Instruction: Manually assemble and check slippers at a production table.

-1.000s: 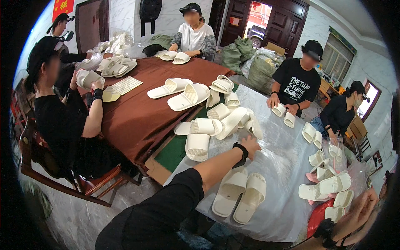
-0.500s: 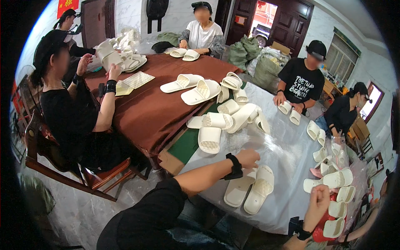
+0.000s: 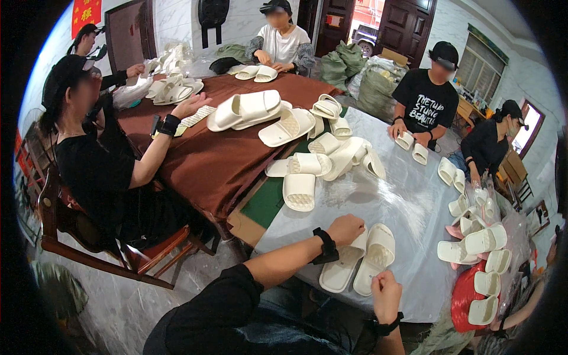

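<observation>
A pair of cream slippers lies side by side on the plastic-covered table in front of me, a left slipper (image 3: 338, 271) and a right slipper (image 3: 377, 251). My left hand (image 3: 347, 229) is at the strap of the left slipper, its fingers curled; their tips are turned away from me. My right hand (image 3: 386, 285) is closed in a pinch beside the heel of the right slipper. Whatever either hand holds is too small or hidden to name. Beyond my left hand a loose cluster of cream slippers (image 3: 343, 157) is heaped.
Several slippers (image 3: 486, 284) line the table's right edge by a red bundle (image 3: 467, 302). A brown-covered table (image 3: 195, 171) adjoins at left, where a seated person (image 3: 97, 160) sits. Another person (image 3: 427, 103) handles slippers across from me. Sacks (image 3: 378, 92) stand behind.
My right hand has moved left from the table's right side to the right slipper's heel. My left hand has shifted slightly left. At left, the seated person's raised slippers have gone onto the brown table.
</observation>
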